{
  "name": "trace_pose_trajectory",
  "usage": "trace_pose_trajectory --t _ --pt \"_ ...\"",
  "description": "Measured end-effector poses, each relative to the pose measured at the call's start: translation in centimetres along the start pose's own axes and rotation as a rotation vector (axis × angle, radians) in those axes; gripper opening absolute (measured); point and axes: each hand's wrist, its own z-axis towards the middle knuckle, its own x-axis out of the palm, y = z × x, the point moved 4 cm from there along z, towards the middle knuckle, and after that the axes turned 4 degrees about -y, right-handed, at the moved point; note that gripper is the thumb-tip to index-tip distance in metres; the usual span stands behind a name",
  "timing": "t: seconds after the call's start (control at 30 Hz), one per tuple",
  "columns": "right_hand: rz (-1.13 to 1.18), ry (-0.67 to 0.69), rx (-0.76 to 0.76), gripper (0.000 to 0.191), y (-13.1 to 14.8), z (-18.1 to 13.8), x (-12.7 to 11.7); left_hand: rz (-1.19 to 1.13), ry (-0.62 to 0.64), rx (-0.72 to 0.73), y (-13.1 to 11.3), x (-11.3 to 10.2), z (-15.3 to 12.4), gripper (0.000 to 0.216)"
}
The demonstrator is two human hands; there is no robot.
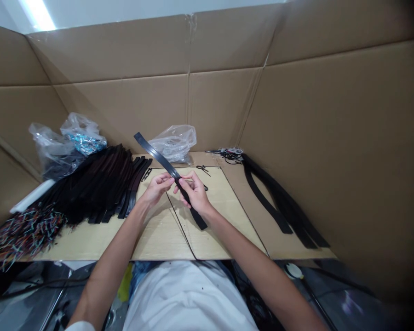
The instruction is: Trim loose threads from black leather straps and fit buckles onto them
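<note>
A long black strap (pixel 154 153) runs slantwise above the light wooden table (pixel 158 239), its far end raised toward the back wall, its near end past my wrist. My right hand (pixel 194 194) is closed round the strap's middle. My left hand (pixel 158 187) pinches the strap just left of the right hand, fingertips together. Both hands hover over the table's middle.
A big heap of dark straps (pixel 96 184) lies at the left, with coloured tags (pixel 24 230) in front and plastic bags (pixel 65 142) behind. Another clear bag (pixel 174 141) sits at the back. Several finished straps (pixel 279 202) lie at the right. Small black clips (pixel 203 169) lie on the table. Cardboard walls enclose the space.
</note>
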Motion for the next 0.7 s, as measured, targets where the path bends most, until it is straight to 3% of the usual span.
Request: trace_pose_trajectory --t 0.13,0.23,0.3,0.43,0.53,0.7 --pt "0.094 0.07 0.148 0.056 -0.3 0.0 0.3 -0.028 0.076 -0.059 -0.1 0.5 -0.3 0.061" --pt "0.076 0.095 0.234 0.058 -0.9 0.1 0.4 0.018 0.016 0.002 -0.3 -0.1 0.0 0.057" --pt "-0.007 0.07 0.195 0.057 -0.9 0.2 0.1 0.032 -0.075 0.064 -0.3 -0.7 0.3 0.054" --pt "-0.279 0.075 -0.04 0.044 0.6 -0.1 -0.4 0.06 -0.206 0.116 -0.1 -1.6 0.7 0.052" --pt "-0.381 0.118 -0.118 0.048 1.4 -0.6 -0.2 0.064 -0.183 0.098 -0.2 -1.6 0.7 0.052" --pt "-0.272 0.164 -0.036 0.051 0.5 -1.0 0.4 0.028 -0.096 0.069 -0.9 -1.6 0.3 0.052"
